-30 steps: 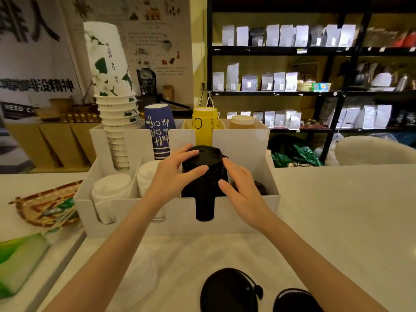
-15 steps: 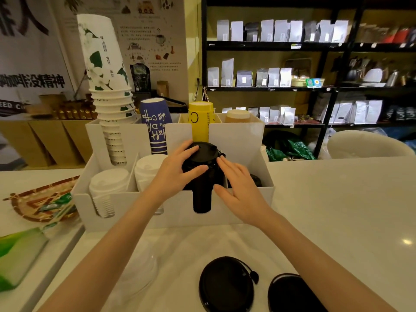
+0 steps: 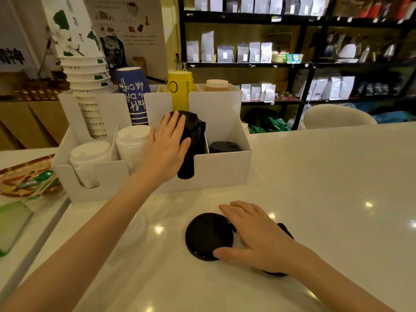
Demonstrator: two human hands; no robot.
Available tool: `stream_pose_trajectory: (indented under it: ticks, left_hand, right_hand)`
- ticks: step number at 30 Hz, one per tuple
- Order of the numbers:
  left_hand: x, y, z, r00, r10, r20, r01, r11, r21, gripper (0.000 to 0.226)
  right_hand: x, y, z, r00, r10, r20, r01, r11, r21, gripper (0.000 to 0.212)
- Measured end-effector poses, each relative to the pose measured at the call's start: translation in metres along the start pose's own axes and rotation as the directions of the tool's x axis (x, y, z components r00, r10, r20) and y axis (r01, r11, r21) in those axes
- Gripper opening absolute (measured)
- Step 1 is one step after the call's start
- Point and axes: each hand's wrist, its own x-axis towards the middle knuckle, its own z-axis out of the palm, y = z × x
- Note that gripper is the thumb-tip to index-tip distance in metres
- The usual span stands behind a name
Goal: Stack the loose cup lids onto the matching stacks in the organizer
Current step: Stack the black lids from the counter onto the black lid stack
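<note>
A: Where are the loose lids?
B: Two black ones lie flat at lower centre: one lid (image 3: 208,235) plain, a second lid (image 3: 285,233) mostly under the right hand (image 3: 258,238), fingers spread, gripping nothing
A: And the stack?
B: The tall black stack (image 3: 191,143) stands upright, long axis vertical, in the organizer (image 3: 222,170); left hand (image 3: 167,146) rests flat and open against it

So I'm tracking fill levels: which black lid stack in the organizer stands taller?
The black stack under the left hand, rising well above the organizer wall; the short black stack to its right sits below the rim.
</note>
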Motion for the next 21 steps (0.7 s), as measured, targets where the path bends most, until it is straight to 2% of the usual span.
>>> stream_pose_trajectory:
  ticks: [3,6,8,10,12,14,16,21]
  left_hand:
    - [-0.028,0.006,0.004,0.998,0.060,0.028,-0.058,0.997,-0.058,0.055]
    - [-0.064,0.015,0.004,0.980,0.078,0.183,-0.029,0.966,-0.255,0.058]
    - [-0.090,0.018,0.002,0.929,0.084,0.361,0.046,0.940,-0.338,0.066]
    - [-0.114,0.018,0.001,0.845,0.093,0.526,0.129,0.920,-0.371,0.075]
    - [-0.134,0.015,0.000,0.782,0.113,0.613,0.144,0.924,-0.354,0.081]
    - [-0.146,0.011,0.003,0.777,0.132,0.616,0.111,0.934,-0.341,0.084]
    - [-0.150,0.011,0.006,0.807,0.124,0.577,0.098,0.936,-0.338,0.084]
    - [-0.141,0.015,0.003,0.855,0.100,0.509,0.133,0.906,-0.402,0.068]
  right_hand:
    - [-0.009,0.003,0.011,1.000,0.010,-0.022,-0.010,1.000,0.001,0.084]
    - [-0.011,0.005,0.017,0.998,0.011,-0.065,-0.008,0.999,0.036,0.072]
    - [-0.011,0.006,0.018,0.996,0.004,-0.092,0.000,0.999,0.049,0.065]
    - [-0.010,0.008,0.020,0.995,-0.003,-0.100,0.008,0.999,0.054,0.063]
    - [-0.010,0.009,0.021,0.995,-0.009,-0.096,0.014,0.999,0.050,0.062]
    - [-0.009,0.010,0.021,0.995,-0.016,-0.094,0.021,0.998,0.052,0.059]
    - [-0.008,0.009,0.020,0.995,-0.027,-0.091,0.032,0.998,0.052,0.058]
    - [-0.001,0.007,0.007,0.996,-0.054,-0.072,0.061,0.993,0.099,0.051]
